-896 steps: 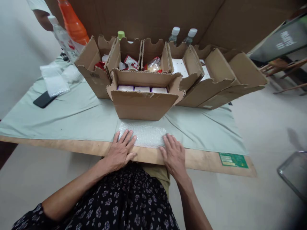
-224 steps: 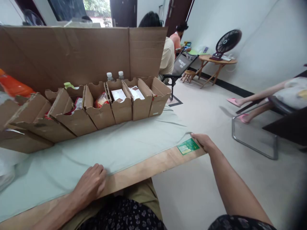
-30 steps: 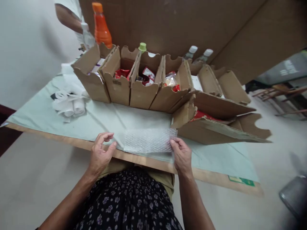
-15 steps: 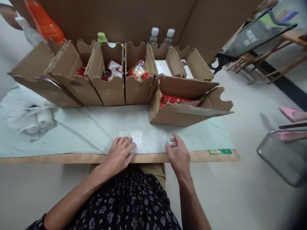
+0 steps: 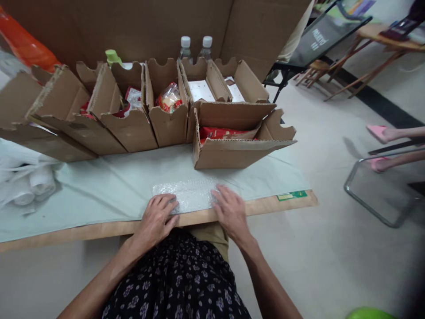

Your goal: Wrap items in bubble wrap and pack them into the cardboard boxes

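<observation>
A flat, clear piece of bubble wrap (image 5: 192, 196) lies on the pale green cloth near the table's front edge. My left hand (image 5: 160, 213) rests on its left end, palm down, fingers stretched forward. On the right end lies my right hand (image 5: 229, 210), its fingers spread over the wrap's edge. Neither hand grips anything. Just beyond the wrap stands a cardboard box (image 5: 239, 155) holding red packets (image 5: 222, 133).
Behind stands a row of open cardboard bins (image 5: 168, 126) with packets and white boxes. White plastic rolls (image 5: 41, 181) lie at the left. Two bottles (image 5: 206, 48) and an orange bottle (image 5: 28, 42) stand behind. Another person's feet (image 5: 381, 133) show at right.
The camera view has turned to the right, so things sit further left. My right hand has come down flat onto the wrap's right end; my left hand stays on the left end.
</observation>
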Tool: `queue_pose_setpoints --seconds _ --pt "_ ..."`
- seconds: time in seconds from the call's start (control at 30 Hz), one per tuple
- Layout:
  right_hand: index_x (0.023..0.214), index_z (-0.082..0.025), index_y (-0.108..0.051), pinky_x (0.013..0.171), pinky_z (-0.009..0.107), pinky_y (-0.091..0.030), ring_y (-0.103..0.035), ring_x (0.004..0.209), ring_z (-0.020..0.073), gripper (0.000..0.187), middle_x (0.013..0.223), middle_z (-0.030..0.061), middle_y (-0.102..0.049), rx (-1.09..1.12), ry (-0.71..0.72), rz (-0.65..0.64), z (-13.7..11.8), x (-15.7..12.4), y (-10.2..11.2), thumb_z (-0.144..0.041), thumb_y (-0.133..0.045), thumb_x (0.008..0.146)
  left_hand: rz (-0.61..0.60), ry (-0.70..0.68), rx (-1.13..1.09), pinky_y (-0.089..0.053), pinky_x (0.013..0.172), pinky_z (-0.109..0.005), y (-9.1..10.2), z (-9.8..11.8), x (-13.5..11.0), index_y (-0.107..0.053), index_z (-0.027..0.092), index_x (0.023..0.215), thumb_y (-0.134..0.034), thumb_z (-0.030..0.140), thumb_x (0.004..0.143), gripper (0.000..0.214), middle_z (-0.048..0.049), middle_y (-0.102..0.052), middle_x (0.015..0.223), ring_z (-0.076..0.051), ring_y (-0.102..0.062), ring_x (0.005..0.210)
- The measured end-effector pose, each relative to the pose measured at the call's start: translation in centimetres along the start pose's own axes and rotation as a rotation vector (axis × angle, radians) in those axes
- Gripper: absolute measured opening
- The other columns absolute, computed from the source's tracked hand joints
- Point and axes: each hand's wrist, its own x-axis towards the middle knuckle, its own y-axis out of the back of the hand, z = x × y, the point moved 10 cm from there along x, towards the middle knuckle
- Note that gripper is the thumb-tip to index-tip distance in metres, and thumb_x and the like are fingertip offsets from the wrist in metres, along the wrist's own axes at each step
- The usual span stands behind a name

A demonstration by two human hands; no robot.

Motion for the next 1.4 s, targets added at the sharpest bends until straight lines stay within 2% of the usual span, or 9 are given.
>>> queue_pose_setpoints --seconds 0.13,0.33,0.47,0.7,0.83,1.0,1.13,1.23,1.4 --pt "0.115 -0.019 -0.073 0.096 0.047 -0.048 -0.067 0.112 0.0295 0.03 0.122 0.0136 -0.075 -0.061 -0.206 0.185 5.2 -1.2 4.4 -0.031 -0.048 0.103 0.048 -0.002 -0.005 -0.051 0.102 -0.054 0.2 0.2 -0.2 -0.065 0.019 0.122 -0.062 0.016 0.092 0.03 -0.0128 -0.068 0.13 -0.032 -0.058 0.122" --pt "0.093 -0.018 -0.071 0.093 0.052 -0.048 -0.065 0.114 0.0365 0.021 0.124 0.0194 -0.073 0.167 -0.261 0.108 1.2 2.9 1.3 -0.035 -0.058 0.096 0.178 -0.011 -0.065 -0.052 0.104 -0.053 2.0 0.7 -0.9 -0.065 0.02 0.121 -0.06 0.016 0.094 0.028 -0.0129 -0.069 0.13 -0.032 -0.059 0.126" --pt "0.093 -0.022 -0.065 0.08 0.037 -0.055 -0.073 0.09 0.023 0.017 0.101 0.0087 -0.078 0.382 -0.244 0.152 -0.8 3.5 1.9 -0.029 -0.052 0.1 0.328 0.251 -0.276 -0.057 0.089 -0.042 4.0 -1.4 -2.5 -0.062 0.019 0.128 -0.057 0.02 0.096 0.032 -0.0077 -0.074 0.103 -0.022 -0.07 0.095" --pt "0.114 -0.024 -0.064 0.078 0.032 -0.057 -0.073 0.085 0.0164 0.022 0.098 0.0029 -0.078 0.463 0.183 0.468 -9.8 5.8 11.7 -0.011 -0.064 0.095 0.209 0.619 -0.886 -0.057 0.074 -0.033 3.3 -3.6 -1.1 -0.023 0.012 0.16 -0.063 0.032 0.089 0.083 0.0038 -0.068 0.074 -0.017 -0.068 0.071" --pt "0.127 -0.022 -0.06 0.085 0.035 -0.055 -0.073 0.097 0.0175 0.04 0.107 0.005 -0.079 0.452 0.532 0.369 -16.4 5.7 14.9 -0.003 -0.062 0.092 0.294 0.465 -1.024 -0.055 0.065 -0.028 6.2 -4.0 2.7 -0.059 0.018 0.125 -0.07 0.027 0.08 0.047 0.0005 -0.069 0.08 -0.016 -0.067 0.07" --pt "0.117 -0.022 -0.068 0.09 0.038 -0.05 -0.071 0.098 0.019 0.027 0.105 0.0038 -0.079 0.374 0.602 0.14 -18.0 5.6 9.6 -0.008 -0.054 0.098 0.384 0.426 -0.852 -0.056 0.067 -0.029 6.0 -8.6 3.4 -0.055 0.018 0.134 -0.059 0.024 0.084 0.051 -0.0013 -0.07 0.087 -0.016 -0.066 0.071" --pt "0.102 -0.021 -0.073 0.078 0.034 -0.049 -0.067 0.083 0.019 0.023 0.091 0.0041 -0.078 0.373 0.524 -0.078 -17.3 4.9 0.6 -0.013 -0.051 0.102 0.376 0.505 -0.502 -0.06 0.078 -0.033 5.6 -10.9 -2.4 -0.044 0.014 0.149 -0.052 0.019 0.087 0.062 -0.0056 -0.073 0.096 -0.018 -0.07 0.08" --pt "0.104 -0.02 -0.073 0.079 0.033 -0.051 -0.068 0.083 0.0181 0.019 0.092 0.0034 -0.078 0.51 0.502 -0.189 -17.9 3.5 -2.9 -0.015 -0.055 0.101 0.347 0.371 -0.326 -0.058 0.1 -0.042 7.0 -7.9 -6.4 -0.055 0.02 0.141 -0.049 0.009 0.085 0.057 -0.0117 -0.069 0.124 -0.023 -0.068 0.114" --pt "0.109 -0.02 -0.074 0.085 0.033 -0.054 -0.071 0.089 0.0184 0.021 0.098 0.0048 -0.08 0.596 0.478 -0.248 -18.4 3.2 -3.2 -0.014 -0.056 0.101 0.108 0.14 -0.342 -0.043 0.122 -0.053 6.0 -1.8 -7.6 -0.041 0.025 0.155 -0.05 0.002 0.075 0.083 -0.0118 -0.052 0.155 -0.028 -0.045 0.148"
